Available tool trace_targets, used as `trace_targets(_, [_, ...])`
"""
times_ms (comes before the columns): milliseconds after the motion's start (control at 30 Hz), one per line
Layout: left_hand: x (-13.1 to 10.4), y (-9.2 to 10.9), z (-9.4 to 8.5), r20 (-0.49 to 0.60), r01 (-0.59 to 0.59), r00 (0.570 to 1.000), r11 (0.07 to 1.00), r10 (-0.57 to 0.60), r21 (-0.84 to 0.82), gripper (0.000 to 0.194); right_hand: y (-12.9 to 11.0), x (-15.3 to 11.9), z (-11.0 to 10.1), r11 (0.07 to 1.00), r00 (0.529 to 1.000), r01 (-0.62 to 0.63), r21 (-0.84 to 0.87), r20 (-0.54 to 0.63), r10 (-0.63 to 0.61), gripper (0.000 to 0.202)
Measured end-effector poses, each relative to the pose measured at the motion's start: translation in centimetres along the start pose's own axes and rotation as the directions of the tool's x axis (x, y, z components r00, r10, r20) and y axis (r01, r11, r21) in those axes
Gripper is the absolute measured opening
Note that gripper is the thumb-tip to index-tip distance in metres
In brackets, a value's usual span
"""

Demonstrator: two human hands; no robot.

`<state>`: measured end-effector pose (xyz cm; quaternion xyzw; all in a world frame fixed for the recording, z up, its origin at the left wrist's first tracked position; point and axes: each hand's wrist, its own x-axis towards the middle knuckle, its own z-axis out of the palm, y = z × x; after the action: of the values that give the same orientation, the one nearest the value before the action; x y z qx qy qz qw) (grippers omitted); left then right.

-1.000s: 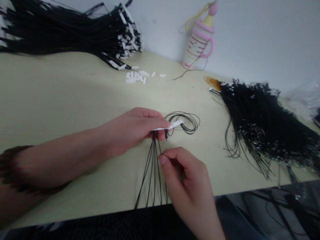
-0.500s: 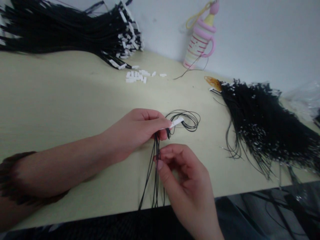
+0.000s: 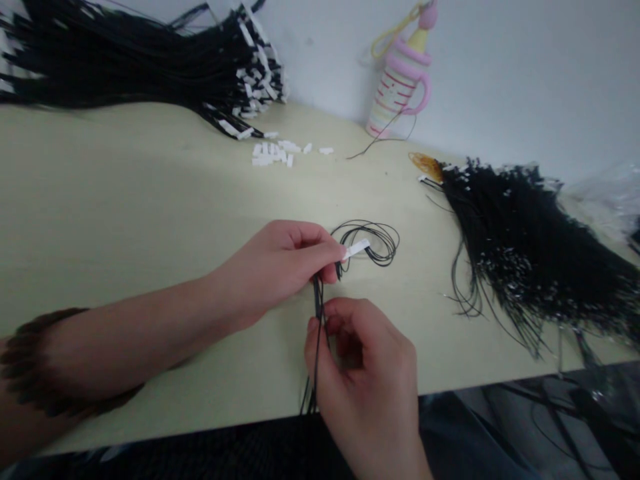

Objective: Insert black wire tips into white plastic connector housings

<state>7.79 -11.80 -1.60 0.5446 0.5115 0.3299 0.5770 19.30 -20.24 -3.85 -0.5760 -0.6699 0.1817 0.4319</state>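
Note:
My left hand (image 3: 293,263) pinches a white connector (image 3: 357,248) together with black wires near the table's middle. Beyond its fingertips the wires bend round in a loose coil (image 3: 387,243) on the tabletop. Below the left fingers, a bundle of thin black wires (image 3: 319,297) runs down to my right hand (image 3: 367,363). Its thumb and forefinger are closed on the bundle, while one or two strands pass in front of the thumb. The lower wire ends hang past the table's front edge, partly hidden by the right hand.
At the back left lies a large pile of black wires (image 3: 125,63) with white ends. Small white connectors (image 3: 273,152) are scattered before it. A pink-handled bottle-shaped ornament (image 3: 397,87) leans at the wall. Another black wire heap (image 3: 530,240) covers the right side, near clear plastic (image 3: 607,193).
My right thumb and fingers have closed further round the wires, drawing the spread strands into a tighter bundle. My left hand has shifted slightly right, still gripping the connector.

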Motion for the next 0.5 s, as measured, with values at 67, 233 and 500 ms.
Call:
trace_targets(67, [0.1,0.0,0.0,0.003,0.009,1.000,1.000,-0.009,-0.001,0.024,-0.1,0.0,-0.2,1.000,1.000,0.013,-0.010,-0.001,-0.013,0.006])
trace_targets(233, [0.1,0.0,-0.1,0.013,-0.005,1.000,1.000,0.004,0.012,0.025,-0.1,0.0,-0.9,1.000,0.997,0.010,-0.018,0.072,-0.008,0.014])
trace_targets(500, [0.0,0.2,-0.1,0.029,0.001,1.000,1.000,-0.001,0.021,0.025,-0.2,0.1,-2.0,0.998,0.995,0.005,-0.066,0.096,0.002,0.012])
